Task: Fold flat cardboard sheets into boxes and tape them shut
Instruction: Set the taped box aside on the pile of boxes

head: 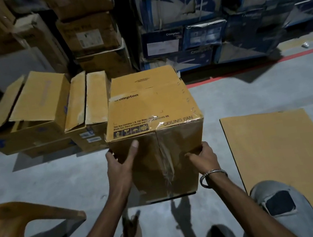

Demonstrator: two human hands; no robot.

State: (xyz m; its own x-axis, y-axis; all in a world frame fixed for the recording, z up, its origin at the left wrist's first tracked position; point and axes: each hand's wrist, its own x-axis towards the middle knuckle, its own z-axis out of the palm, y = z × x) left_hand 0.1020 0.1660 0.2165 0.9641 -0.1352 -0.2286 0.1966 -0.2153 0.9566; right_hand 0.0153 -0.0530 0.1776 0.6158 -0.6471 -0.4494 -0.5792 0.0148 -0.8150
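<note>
While the blue carton stacks (218,23) and the brown carton pile (85,26) wall off the far side of the floor (241,93), the work sits in a narrow patch in front of the seated person, and that crowding is the first risk: a box swung or pushed forward has little room before it strikes the open boxes (31,111) standing just to its left. Next in size, the flat cardboard sheet (284,158) lies on the floor to the right, near the person's right knee; a shifting foot could likely scuff or crease it before it is folded.

Between the two hands is the assembled box (151,119), printed "CEILING FAN", its near face toward the camera with a wrinkled strip of tape (167,164) running down the centre seam. It appears tilted or lifted, though whether its bottom edge touches the floor I cannot tell. The left hand (119,164) holds the left edge, thumb laid flat on the near face and fingers wrapped round the corner. The right hand (204,156) pinches the lower right edge with curled fingers. Both grips are on edges only, so I judge the box could slip or rotate if it is turned quickly, and the already rumpled tape could peel, letting the flaps spring apart. A bangle (212,176) on the right wrist might snag loose tape.
</note>
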